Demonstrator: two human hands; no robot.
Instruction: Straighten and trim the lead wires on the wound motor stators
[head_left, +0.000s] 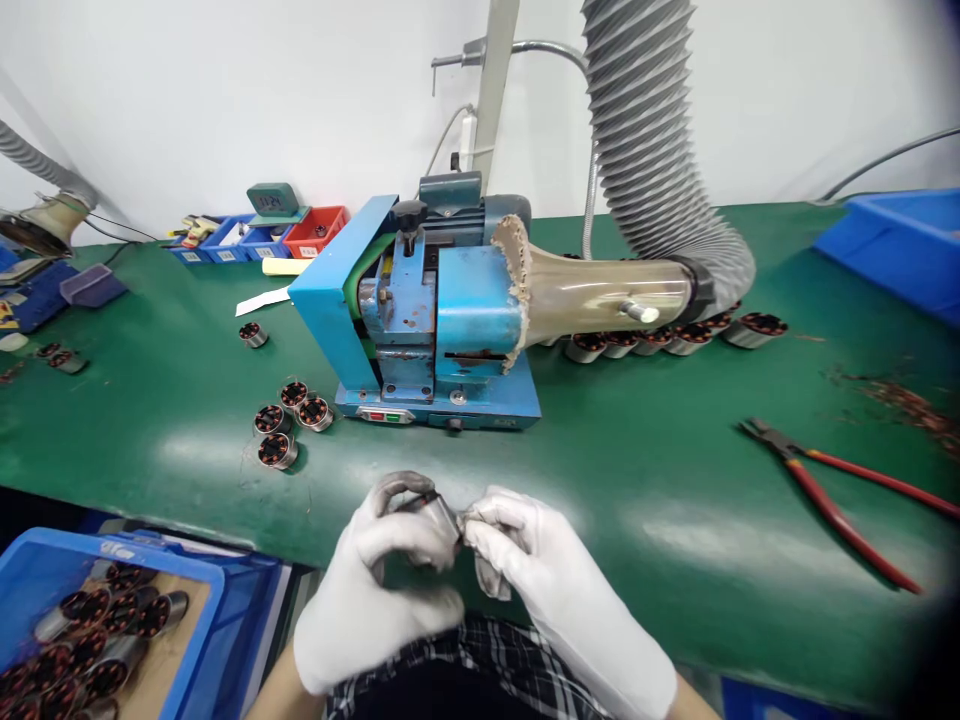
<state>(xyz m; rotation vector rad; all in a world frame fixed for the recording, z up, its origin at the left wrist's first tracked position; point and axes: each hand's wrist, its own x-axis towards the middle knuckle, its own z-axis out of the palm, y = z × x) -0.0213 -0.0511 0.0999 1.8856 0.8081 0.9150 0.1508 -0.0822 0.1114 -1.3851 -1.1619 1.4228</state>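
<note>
My left hand [390, 580], in a white glove with darkened fingertips, is closed around a motor stator [442, 515], a short metal cylinder held tilted above the front edge of the bench. At the stator's right end, the gloved fingers of my right hand [517, 545] are pinched together. Whatever lies between those fingertips is too small to make out. Several more stators with copper windings [277, 451] stand to the left on the green bench [630, 480], thin loose wires around them.
Behind my hands stands a blue belt machine [480, 300] with a suction nozzle [600, 290] and grey hose [645, 130]. Red-handled pliers [832, 505] lie at right, near copper wire scraps [907, 405]. A blue bin [217, 590] at lower left holds many stators. Small bins [315, 232] sit behind.
</note>
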